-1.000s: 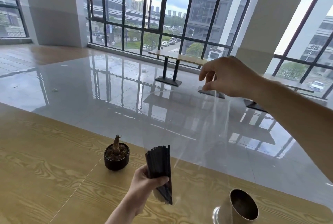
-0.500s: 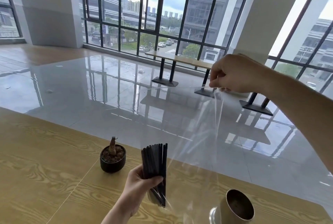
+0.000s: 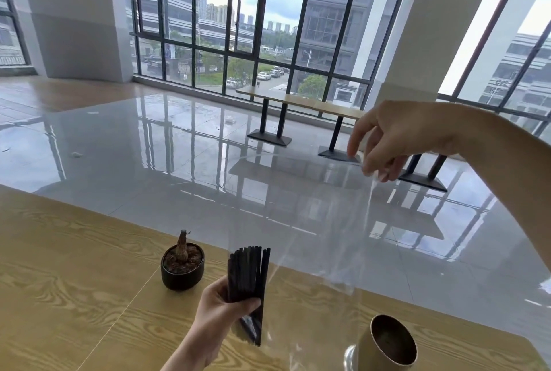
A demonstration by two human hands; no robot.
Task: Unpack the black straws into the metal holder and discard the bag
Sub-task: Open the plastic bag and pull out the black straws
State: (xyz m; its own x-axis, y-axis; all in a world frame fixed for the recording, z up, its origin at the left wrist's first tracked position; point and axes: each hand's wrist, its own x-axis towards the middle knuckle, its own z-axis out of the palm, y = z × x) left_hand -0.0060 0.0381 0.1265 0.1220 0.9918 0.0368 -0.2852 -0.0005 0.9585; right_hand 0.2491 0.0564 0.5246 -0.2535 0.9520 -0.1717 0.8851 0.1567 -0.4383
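Head-worn view, forward-down (close over table [image 3: 59, 296])

A bundle of black plastic straws [image 3: 248, 273] is gripped upright in the left hand [image 3: 222, 312] above the light wooden table [image 3: 59, 296]. A small round black pot with a bulbous plant [image 3: 182, 266] is set on the table just left of the bundle. An open cylindrical metal holder [image 3: 387, 346] is placed on the table to the right, nearer the viewer. A clear plastic bag [image 3: 322, 236] is pinched at its top in the right hand [image 3: 396, 138], raised above and to the right of the straws, and hangs down between the bundle and the holder.
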